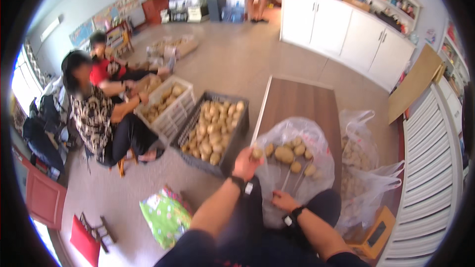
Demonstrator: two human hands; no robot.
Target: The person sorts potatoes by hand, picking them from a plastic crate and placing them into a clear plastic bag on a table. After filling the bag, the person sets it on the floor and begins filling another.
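Note:
A potato [256, 154] is held in the fingers of my left hand [244, 164], above the left edge of a clear plastic bag [316, 141]. The bag lies spread on the brown board-like table top [297, 98] in front of me, with several potatoes [284, 155] of mixed sizes on it. My right hand [285, 201] is closed at the near part of the bag. From its fingers two thin, pale, straight arms reach toward the potatoes, like a slim pair of tongs [285, 180]; their exact kind is unclear.
Left of the table stands a dark crate [242, 126] full of potatoes, beside a white crate [184, 104] where two people sit. Filled plastic bags [359, 155] and an orange box [378, 232] are at my right, near a white slatted rail [430, 183]. A green patterned bag [166, 216] lies on the floor.

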